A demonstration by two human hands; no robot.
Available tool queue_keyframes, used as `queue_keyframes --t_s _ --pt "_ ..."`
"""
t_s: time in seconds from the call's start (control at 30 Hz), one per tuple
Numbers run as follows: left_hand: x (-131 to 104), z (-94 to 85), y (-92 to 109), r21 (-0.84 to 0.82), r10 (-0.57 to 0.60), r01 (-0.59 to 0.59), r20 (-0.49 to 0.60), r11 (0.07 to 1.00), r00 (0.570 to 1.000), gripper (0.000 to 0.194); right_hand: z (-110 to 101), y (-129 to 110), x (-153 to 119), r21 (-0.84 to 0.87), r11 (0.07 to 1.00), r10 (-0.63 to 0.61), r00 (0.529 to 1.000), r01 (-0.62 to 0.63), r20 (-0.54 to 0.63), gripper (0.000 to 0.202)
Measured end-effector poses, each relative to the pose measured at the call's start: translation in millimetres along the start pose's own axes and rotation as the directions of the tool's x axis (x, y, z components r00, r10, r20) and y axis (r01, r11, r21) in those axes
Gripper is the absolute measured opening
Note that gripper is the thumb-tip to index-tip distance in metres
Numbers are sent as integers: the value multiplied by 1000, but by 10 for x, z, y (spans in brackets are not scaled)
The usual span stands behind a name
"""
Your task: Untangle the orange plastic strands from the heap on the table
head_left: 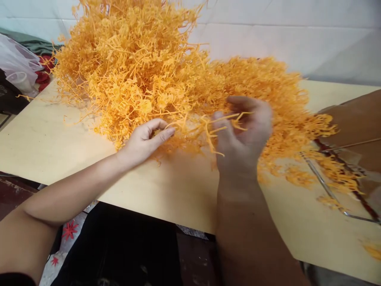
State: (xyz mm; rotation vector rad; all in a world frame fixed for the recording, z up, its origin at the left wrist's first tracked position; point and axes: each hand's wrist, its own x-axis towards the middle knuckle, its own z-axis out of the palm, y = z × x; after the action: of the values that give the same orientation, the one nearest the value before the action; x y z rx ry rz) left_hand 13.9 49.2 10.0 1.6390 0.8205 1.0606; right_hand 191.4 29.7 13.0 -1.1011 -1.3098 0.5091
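My left hand [145, 139] is closed, its thumb and fingers pinching the near end of an orange plastic sprig [206, 129] with thin branching stems. The sprig reaches rightward to my right hand [245, 131], which is raised over the table and blurred by motion. Some stem tips cross in front of its thumb and palm; whether its fingers grip them I cannot tell. Right behind both hands rises a big tangled heap of the same orange plastic sprigs [127, 67]. A lower pile of sprigs [256, 79] lies behind and beside my right hand.
The pale tabletop [178, 186] runs up to a white tiled wall [268, 35]. On the right are a brown cardboard piece [357, 119], a bent metal rod [324, 186] and loose orange bits. A clear plastic bag [18, 55] and a plastic cup [20, 81] are at the far left.
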Motion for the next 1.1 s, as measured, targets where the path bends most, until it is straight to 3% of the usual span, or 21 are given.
queue_keyframes --t_s 0.03,0.1,0.13,0.2,0.27,0.33,0.4,0.5,0.6,0.73,0.83,0.97,1.1 --pt "-6 15 -7 28 15 -14 -8 1000 1000 27 -7 -43 -22 -40 996 -84 988 79 -127 25" --pt "-7 33 -16 60 25 -23 -37 998 999 24 -9 -147 -76 -106 976 -217 907 191 -361 19" --pt "-2 38 -21 67 30 -27 -49 997 998 23 -1 -197 -105 -117 970 -240 892 211 -384 17" --pt "9 45 -36 76 53 -48 -63 996 997 23 35 -263 -152 -119 967 -253 921 227 -297 19" --pt "14 50 -55 82 92 -86 -63 993 994 23 85 -271 -172 -129 971 -210 977 203 -45 20" --pt "9 53 -69 99 131 -125 -58 987 990 24 126 -231 -161 -157 976 -119 972 152 201 23" --pt "-4 52 -71 143 163 -153 -65 978 984 24 140 -169 -130 -164 984 -18 954 70 298 31" --pt "-28 36 -58 277 236 -218 -31 936 971 24 119 -86 -80 -65 997 62 949 -44 308 40" --pt "-52 9 -44 415 287 -312 124 855 950 24 104 -45 -51 45 992 93 933 -115 348 44" --pt "-69 -21 -38 522 232 -362 298 773 926 33 116 -49 -47 91 972 159 894 -215 419 42" --pt "-73 -31 -32 574 198 -383 359 724 912 43 126 -55 -56 107 960 187 878 -259 440 34" --pt "-74 -39 0 588 211 -415 385 694 898 47 127 -19 -66 157 940 229 901 -303 369 23" --pt "-59 -39 67 496 214 -302 228 814 950 42 100 28 -70 248 906 279 924 -344 263 18"
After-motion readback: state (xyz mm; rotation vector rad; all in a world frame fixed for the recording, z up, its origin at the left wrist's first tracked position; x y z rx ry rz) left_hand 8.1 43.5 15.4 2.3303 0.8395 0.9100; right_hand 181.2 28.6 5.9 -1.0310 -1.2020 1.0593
